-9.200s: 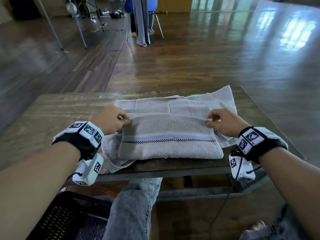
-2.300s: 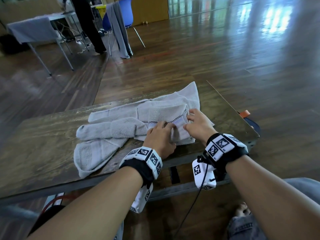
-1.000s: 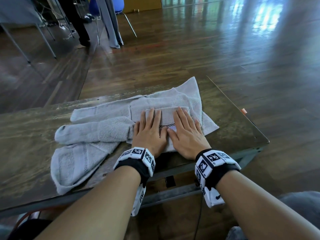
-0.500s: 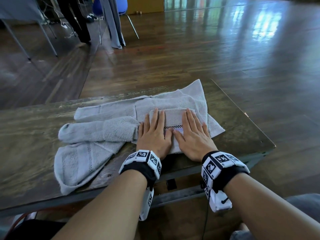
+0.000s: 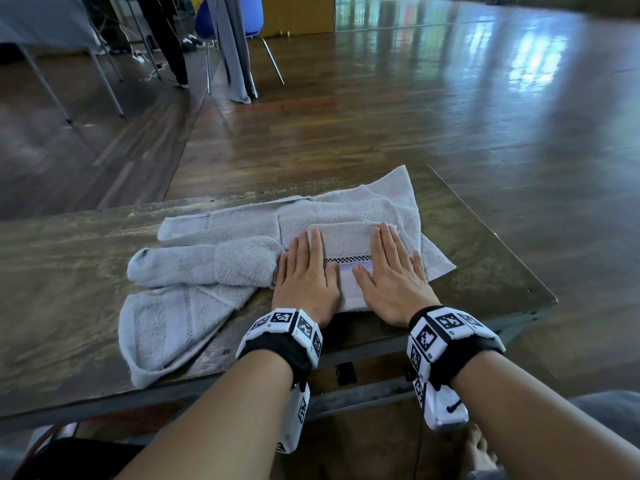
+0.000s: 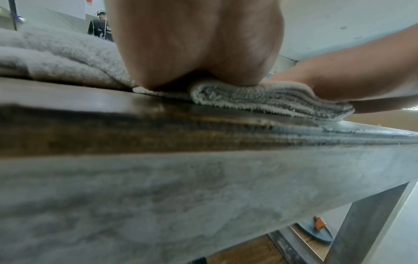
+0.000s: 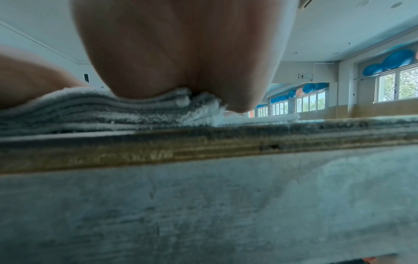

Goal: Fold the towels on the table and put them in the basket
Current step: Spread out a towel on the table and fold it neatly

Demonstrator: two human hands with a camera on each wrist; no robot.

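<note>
A small folded grey towel [image 5: 348, 242] with a checkered stripe lies near the front edge of the wooden table [image 5: 62, 244]. My left hand [image 5: 304, 271] lies flat on its left half, fingers straight. My right hand [image 5: 391, 271] lies flat on its right half in the same way. The wrist views show the folded towel's stacked layers [image 6: 260, 96] [image 7: 90, 110] squashed under my palms. Under it lies a wider flat grey towel [image 5: 391, 202]. A rolled grey towel [image 5: 207, 265] and a loose one [image 5: 166, 323] lie to the left. The basket is barely visible as a dark shape [image 5: 69, 455] at the bottom left.
The table's right edge [image 5: 502, 244] is close to my right hand. Beyond the table is open wooden floor, with a blue chair [image 5: 249, 15] draped in grey cloth, another table [image 5: 41, 26] and a standing person's legs [image 5: 166, 39] at the far left.
The towel has been folded from a long strip into a small square. Both hands went from pinching its edges to lying flat on it, and over the last half second they slid slightly apart.
</note>
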